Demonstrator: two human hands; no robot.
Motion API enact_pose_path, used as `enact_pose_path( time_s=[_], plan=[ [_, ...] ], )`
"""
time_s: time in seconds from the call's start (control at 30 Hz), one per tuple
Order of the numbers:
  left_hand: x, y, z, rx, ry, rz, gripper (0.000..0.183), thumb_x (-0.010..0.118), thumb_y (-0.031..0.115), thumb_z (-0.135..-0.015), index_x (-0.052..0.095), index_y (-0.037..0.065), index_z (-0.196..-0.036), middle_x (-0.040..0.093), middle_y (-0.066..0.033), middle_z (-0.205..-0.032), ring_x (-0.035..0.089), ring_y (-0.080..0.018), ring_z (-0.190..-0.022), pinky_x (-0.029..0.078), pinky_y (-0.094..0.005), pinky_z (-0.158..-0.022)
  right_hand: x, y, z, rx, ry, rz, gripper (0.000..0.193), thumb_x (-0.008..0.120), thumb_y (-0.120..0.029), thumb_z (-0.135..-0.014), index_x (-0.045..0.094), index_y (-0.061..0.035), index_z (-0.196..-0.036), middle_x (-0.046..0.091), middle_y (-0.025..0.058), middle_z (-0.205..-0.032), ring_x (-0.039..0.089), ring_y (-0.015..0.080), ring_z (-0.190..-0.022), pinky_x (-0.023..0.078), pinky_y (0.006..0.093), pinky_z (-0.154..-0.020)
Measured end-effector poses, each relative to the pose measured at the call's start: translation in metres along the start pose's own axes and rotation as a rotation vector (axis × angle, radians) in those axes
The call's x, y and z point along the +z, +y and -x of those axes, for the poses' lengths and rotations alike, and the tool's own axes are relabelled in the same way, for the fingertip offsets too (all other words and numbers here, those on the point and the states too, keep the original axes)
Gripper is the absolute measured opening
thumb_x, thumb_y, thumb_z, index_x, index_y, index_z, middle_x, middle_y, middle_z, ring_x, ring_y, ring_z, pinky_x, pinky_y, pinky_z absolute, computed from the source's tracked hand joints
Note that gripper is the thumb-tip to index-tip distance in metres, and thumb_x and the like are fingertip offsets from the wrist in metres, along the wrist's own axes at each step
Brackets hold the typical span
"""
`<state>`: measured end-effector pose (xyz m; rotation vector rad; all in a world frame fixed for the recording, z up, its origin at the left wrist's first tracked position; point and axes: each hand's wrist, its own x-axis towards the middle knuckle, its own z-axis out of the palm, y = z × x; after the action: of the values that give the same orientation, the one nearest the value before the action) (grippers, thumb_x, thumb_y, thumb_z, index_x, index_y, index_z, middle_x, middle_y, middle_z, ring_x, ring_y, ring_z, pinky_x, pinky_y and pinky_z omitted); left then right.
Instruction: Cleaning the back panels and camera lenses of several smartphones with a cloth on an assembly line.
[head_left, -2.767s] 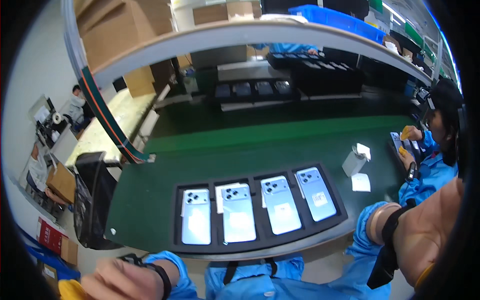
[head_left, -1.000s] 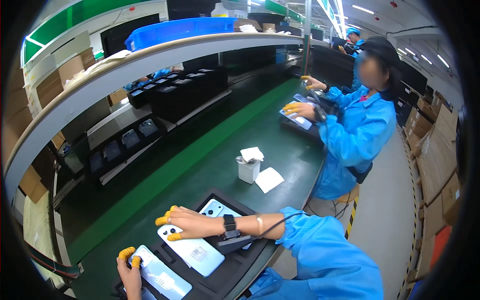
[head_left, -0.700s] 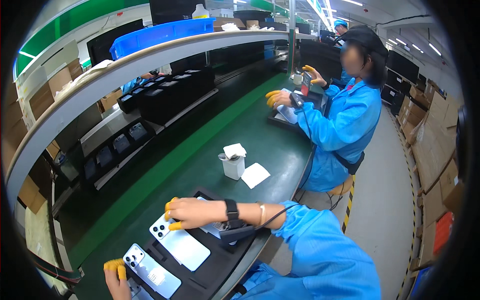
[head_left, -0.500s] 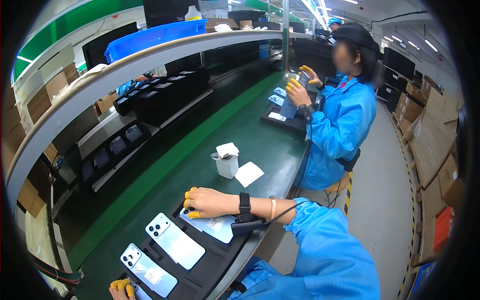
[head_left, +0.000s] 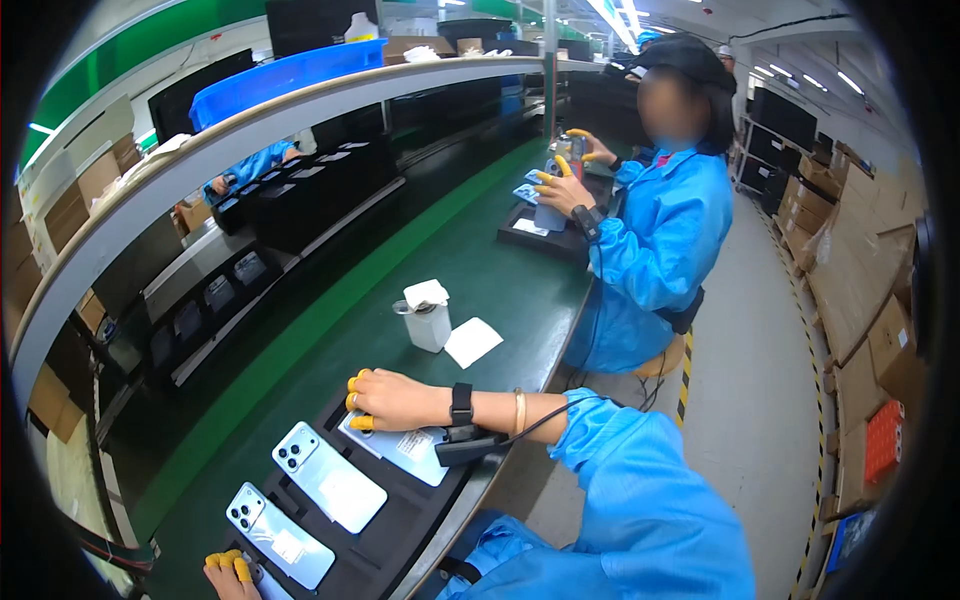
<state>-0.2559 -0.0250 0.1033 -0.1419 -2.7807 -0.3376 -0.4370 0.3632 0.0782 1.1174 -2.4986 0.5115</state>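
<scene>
My right hand [head_left: 392, 400], with yellow finger cots, curls its fingers round the camera end of a light blue smartphone [head_left: 418, 447] in a black tray [head_left: 404, 512]. At the lower left rim, my left hand [head_left: 230, 577] bends its yellow-tipped fingers over the edge of another phone [head_left: 270, 587], mostly cut off by the picture's edge. Between the hands, two more light blue phones lie back up: one with a white label [head_left: 285, 540] and one without a visible label [head_left: 335, 480]. The right wrist carries a black strap and a cabled device.
A white dispenser bottle [head_left: 428, 326] with tissue on top stands on the green bench [head_left: 370, 285], beside a white sheet [head_left: 473, 343]. At the right, a co-worker [head_left: 655, 215] in blue handles a phone over another black tray [head_left: 540, 238]. A shelf holds a blue bin [head_left: 285, 82].
The whole view has shifted slightly, moving the bench and tray leftward in the picture. My hands keep their places on the phones. The co-worker's hands have lowered toward their tray.
</scene>
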Motion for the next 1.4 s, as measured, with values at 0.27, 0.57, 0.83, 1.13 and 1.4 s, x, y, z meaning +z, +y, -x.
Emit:
enact_pose_path(
  time_s=[0.27, 0.57, 0.83, 1.13, 1.4],
  plan=[
    [0.015, -0.027, 0.000, -0.256, 0.146, 0.498, 0.014, 0.065, 0.006, -0.076, 0.058, 0.000, -0.087, 0.050, -0.0085, -0.084, 0.051, -0.0206, -0.080, 0.041, -0.0299, -0.073, -0.010, 0.009, -0.006, -0.010, -0.039, -0.221, 0.043, 0.065, -0.039, -0.080, 0.063, 0.0019, -0.094, 0.060, 0.0198, -0.090, 0.057, 0.0331, -0.092, 0.045, 0.0405, -0.084],
    [0.028, -0.037, -0.043, -0.211, 0.195, 0.373, 0.021, 0.066, 0.010, -0.080, 0.062, 0.001, -0.099, 0.057, -0.0121, -0.095, 0.053, -0.0264, -0.090, 0.044, -0.0332, -0.079, -0.030, 0.029, -0.045, 0.251, -0.171, -0.551, 0.034, 0.072, -0.023, -0.080, 0.063, -0.0023, -0.105, 0.063, 0.0144, -0.101, 0.061, 0.0253, -0.093, 0.048, 0.0325, -0.082],
    [-0.001, 0.103, -0.075, 0.075, -0.314, 0.122, 0.031, 0.064, 0.031, -0.082, 0.063, 0.003, -0.094, 0.063, -0.0151, -0.086, 0.061, -0.0329, -0.081, 0.050, -0.0409, -0.069, -0.017, -0.043, -0.040, -0.154, -0.243, -0.567, 0.038, 0.062, -0.013, -0.081, 0.056, 0.0007, -0.116, 0.058, 0.0184, -0.107, 0.054, 0.0330, -0.102, 0.043, 0.0375, -0.090],
    [0.031, 0.143, -0.055, 0.518, -0.425, 0.024, 0.024, 0.063, 0.016, -0.079, 0.053, -0.001, -0.093, 0.059, -0.0153, -0.078, 0.061, -0.0319, -0.074, 0.051, -0.0394, -0.063, -0.021, -0.082, -0.012, -0.288, -0.540, -0.461, 0.048, 0.072, -0.013, -0.071, 0.054, 0.0048, -0.113, 0.051, 0.0179, -0.121, 0.045, 0.0337, -0.114, 0.038, 0.0388, -0.099],
    [0.020, 0.144, -0.058, 0.636, -0.397, 0.022, 0.008, 0.057, 0.008, -0.079, 0.055, 0.000, -0.079, 0.059, -0.0146, -0.074, 0.064, -0.0282, -0.071, 0.052, -0.0371, -0.058, -0.033, -0.086, -0.013, -0.316, -0.542, -0.351, 0.056, 0.076, -0.019, -0.068, 0.054, 0.0041, -0.115, 0.048, 0.0193, -0.124, 0.044, 0.0335, -0.112, 0.038, 0.0368, -0.098]
  ],
)
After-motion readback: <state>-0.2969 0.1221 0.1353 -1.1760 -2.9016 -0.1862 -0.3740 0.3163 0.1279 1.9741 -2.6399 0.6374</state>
